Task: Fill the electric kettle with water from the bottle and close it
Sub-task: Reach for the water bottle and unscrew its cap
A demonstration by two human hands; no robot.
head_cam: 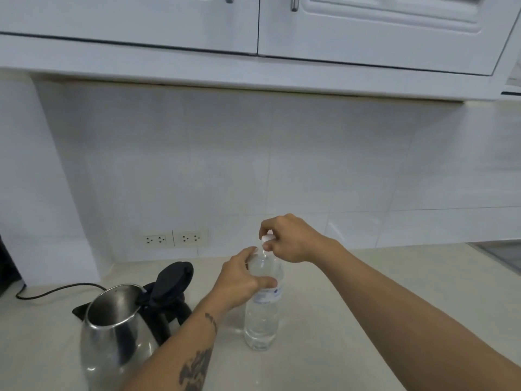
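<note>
The clear water bottle (263, 311) is being held upright on the desk (352, 320) by the left hand (244, 280), which is being wrapped around its shoulder, while its white cap (267, 239) is being pinched by the fingertips of the right hand (290, 238) just above. To the left of the left hand, the steel electric kettle (112, 331) is being kept on the desk with its black lid (173, 279) tipped open.

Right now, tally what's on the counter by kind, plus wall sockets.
Kettle, lid open: 1
Water bottle, left hand on it, right hand on the cap: 1
Power cord: 1
Wall sockets: 2
Total: 5
</note>
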